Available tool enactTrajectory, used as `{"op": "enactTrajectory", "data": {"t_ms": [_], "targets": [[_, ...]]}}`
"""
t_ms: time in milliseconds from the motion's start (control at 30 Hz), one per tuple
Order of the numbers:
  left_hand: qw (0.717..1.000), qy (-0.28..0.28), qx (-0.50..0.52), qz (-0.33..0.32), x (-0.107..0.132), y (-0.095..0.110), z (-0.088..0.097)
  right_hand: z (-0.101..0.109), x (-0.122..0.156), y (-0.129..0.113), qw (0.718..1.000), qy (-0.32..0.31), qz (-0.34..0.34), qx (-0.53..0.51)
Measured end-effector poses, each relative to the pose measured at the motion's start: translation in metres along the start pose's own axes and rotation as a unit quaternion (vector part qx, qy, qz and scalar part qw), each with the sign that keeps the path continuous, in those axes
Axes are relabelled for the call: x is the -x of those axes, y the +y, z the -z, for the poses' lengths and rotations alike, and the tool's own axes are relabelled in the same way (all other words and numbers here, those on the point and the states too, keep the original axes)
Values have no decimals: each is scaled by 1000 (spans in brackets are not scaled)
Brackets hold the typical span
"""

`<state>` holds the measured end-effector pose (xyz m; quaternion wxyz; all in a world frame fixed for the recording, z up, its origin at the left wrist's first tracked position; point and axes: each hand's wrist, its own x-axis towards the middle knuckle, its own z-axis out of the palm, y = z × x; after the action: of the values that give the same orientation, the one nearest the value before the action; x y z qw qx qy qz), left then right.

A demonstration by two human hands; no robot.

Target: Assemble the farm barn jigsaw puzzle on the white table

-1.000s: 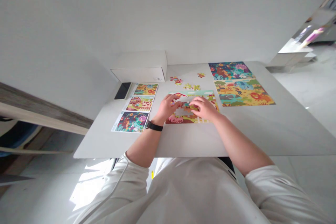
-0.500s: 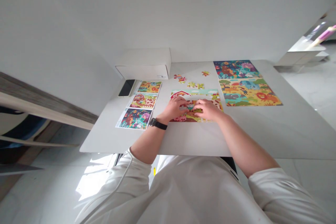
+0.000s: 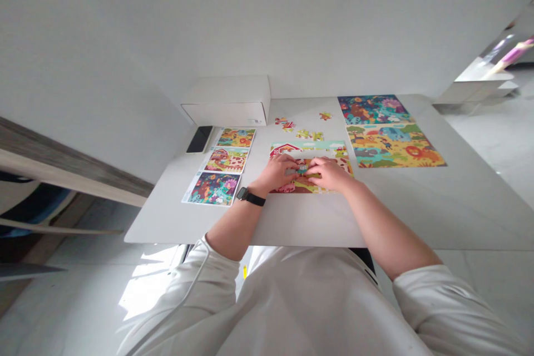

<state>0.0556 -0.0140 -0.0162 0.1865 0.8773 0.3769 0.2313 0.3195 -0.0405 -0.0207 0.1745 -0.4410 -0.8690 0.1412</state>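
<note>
A partly assembled farm jigsaw puzzle [image 3: 334,146] with a red barn along its top lies flat in front of me. White tabletop shows through a gap below its upper strip. My left hand [image 3: 277,172], with a black watch on the wrist, rests on the left half, its fingers curled in. From the other side my right hand [image 3: 329,172] reaches in with thumb and fingers bent together. Between the fingertips of both hands is a puzzle piece [image 3: 301,167] with a small figure on it, held near the middle. My fingers partly hide its edges.
Loose puzzle pieces [image 3: 288,126] lie beyond the puzzle, with green ones [image 3: 303,134] and a single piece [image 3: 326,116] nearby. Picture sheets [image 3: 225,159] and a phone [image 3: 199,139] lie left, before a white box [image 3: 227,101]. Finished jungle [image 3: 396,146] and night-scene [image 3: 375,109] puzzles lie right.
My view has shifted very slightly. Both hands stay over the same spot of the farm puzzle, with hardly any change in the fingers.
</note>
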Motion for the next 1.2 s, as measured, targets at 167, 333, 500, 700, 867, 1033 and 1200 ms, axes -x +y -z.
{"op": "enactTrajectory", "data": {"t_ms": [167,333,500,700,867,1033,1200], "targets": [[1000,1,-3,-1,0,2,1,0,0,0,1000,-1,3,-4],[1000,-1,-10,-2,0,2,0,1,-1,-3,1000,-5,1,6],[1000,-3,-11,-10,-1,2,0,2,-1,-9,999,-7,0,33],[1000,-9,-1,-6,0,5,2,1,1,-3,1000,16,1,9],[1000,-6,6,-14,0,2,3,1,3,-2,1000,-1,-28,7],[1000,-4,-2,-21,0,-6,-2,6,2,-10,999,-8,-38,11],[1000,-7,-9,-14,-1,-13,-7,11,2,-16,998,-27,-47,14]]}}
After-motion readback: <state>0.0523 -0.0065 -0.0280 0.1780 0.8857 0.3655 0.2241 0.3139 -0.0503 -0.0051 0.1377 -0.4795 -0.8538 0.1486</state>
